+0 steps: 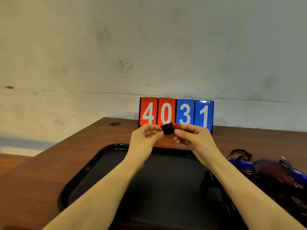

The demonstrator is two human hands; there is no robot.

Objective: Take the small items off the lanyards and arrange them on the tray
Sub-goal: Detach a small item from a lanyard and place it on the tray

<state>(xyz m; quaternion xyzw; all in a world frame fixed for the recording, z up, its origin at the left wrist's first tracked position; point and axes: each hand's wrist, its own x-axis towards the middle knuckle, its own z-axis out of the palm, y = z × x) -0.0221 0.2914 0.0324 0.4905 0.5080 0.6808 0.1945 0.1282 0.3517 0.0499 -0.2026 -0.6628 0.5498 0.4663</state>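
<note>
Only one view here, the head camera, so everything is seen from above the forearms looking down and forward.

A small black fuzzy item (167,128) is held up in the air between both hands, over the far edge of the black tray (93,165) and in front of the flip scoreboard (176,112). The left hand (146,138) is curled, with its thumb and fingers pinched on the left side of the fuzzy item. The right hand (194,136) is curled too, its thumb pressed against the item's right side, and a bit of red with a small metal ring (178,125) is pinched at its fingertips. Whether that red bit is lanyard strap or clip can't really be told, it's too small and partly hidden.

The tray is laid flat on the brown wooden desk (49,163), close to the near edge, and most of its middle is covered by the forearms. Something dark is seen lying on the tray toward its right side, under the right forearm, but it's too murky to be named.

A heap of blue and red lanyards (274,170) with black cords is piled on the desk just beside the tray's right edge; it's blurred.

The scoreboard is stood at the desk's far edge against the wall (149,47), with 4 and 0 shown on red cards and 3 and 1 on blue. A small round metal disc (115,124) is set in the desk top near the far left corner.
</note>
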